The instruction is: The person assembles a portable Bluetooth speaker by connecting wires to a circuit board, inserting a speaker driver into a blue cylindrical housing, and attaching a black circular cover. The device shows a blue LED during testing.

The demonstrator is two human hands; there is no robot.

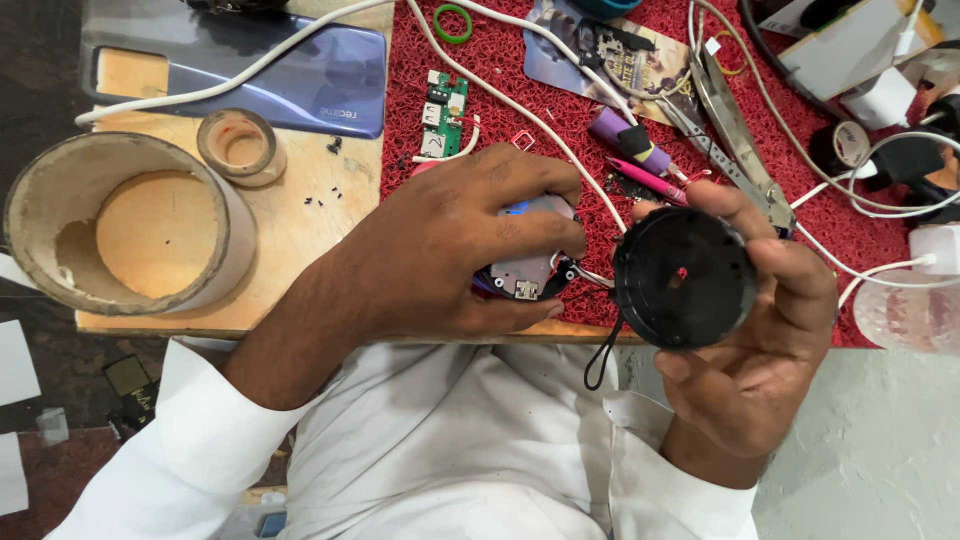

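While the left hand [450, 250] is gripping the round inside part [528, 270] above the table edge [300, 325], the right hand [760, 330] is holding the black round cover [684, 278] just beside it, already off, with thin wires [592, 278] joining them.

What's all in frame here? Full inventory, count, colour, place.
round housing: 1, black, in right hand
circuit assembly: 1, silver and blue, under left hand
phone: 1, blue, top left, face down
large tube: 1, beige, left on wooden board
tape roll: 1, brownish, beside large tube
small circuit board: 1, green, on red mat
red mat: 1, covers right part of bench
white cables: several, across mat
green ring: 1, top of mat
metal tool: 1, silver, upper right
pink pen: 1, mid mat
left hand: over circuit assembly
right hand: grips round housing
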